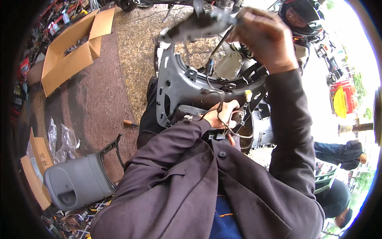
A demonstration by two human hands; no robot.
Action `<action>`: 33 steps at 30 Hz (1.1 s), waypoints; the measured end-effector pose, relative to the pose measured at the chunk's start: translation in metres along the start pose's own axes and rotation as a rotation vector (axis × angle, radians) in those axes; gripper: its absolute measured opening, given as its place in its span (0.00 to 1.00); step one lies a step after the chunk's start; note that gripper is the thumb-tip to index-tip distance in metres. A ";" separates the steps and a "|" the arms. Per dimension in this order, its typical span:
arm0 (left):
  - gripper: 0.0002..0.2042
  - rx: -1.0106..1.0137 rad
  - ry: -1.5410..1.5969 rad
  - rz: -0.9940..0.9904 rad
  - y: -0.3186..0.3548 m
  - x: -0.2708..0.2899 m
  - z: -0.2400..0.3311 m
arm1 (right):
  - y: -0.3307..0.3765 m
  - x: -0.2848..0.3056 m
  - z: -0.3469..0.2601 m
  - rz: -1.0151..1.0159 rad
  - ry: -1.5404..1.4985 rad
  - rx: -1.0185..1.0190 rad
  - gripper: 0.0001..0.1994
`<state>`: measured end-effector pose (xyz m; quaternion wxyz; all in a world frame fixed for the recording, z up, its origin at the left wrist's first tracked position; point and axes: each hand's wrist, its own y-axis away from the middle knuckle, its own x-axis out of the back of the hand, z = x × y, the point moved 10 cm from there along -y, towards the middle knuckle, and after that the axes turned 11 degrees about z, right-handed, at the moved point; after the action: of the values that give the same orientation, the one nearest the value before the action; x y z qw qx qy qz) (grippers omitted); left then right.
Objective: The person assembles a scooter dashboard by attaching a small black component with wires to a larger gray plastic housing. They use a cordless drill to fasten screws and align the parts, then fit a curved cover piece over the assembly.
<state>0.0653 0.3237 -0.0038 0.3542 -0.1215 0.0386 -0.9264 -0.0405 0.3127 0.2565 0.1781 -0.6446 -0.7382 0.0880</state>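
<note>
A large dark grey plastic vehicle panel (181, 81) stands in front of me, its clips and slots facing me. My left hand (222, 116) is closed low at the panel, beside a black wiring cable (221, 97) that runs over it; what its fingers grip is hidden. Higher up on the right, my right hand (266, 38) is smeared by motion, with its fingers curled round the upper part of the cable. A blurred dark grey piece (195, 26) reaches from these fingers toward the panel's upper left. A pale yellow connector (248, 95) sits right of my left hand.
An open cardboard box (65, 73) holding parts stands at the far left. A grey plastic cover (77, 181) lies near left, beside clear plastic wrap (65, 143). A wooden-handled tool (129, 122) lies on the mat (95, 103). Other people (336, 155) are at the right.
</note>
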 end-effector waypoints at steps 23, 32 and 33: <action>0.06 0.281 -0.160 0.456 0.141 0.210 0.027 | 0.058 0.051 0.227 0.137 -0.616 -0.555 0.06; 0.15 0.298 -0.042 0.660 0.128 0.223 -0.037 | 0.060 0.043 0.215 0.067 -0.600 -0.540 0.07; 0.15 0.283 -0.079 0.624 0.124 0.221 -0.036 | 0.060 0.043 0.214 0.078 -0.577 -0.547 0.07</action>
<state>-0.0224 0.0833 -0.0143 0.6350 -0.0894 -0.0689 -0.7642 -0.0704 0.3856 0.0444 -0.2183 -0.6448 -0.7290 0.0723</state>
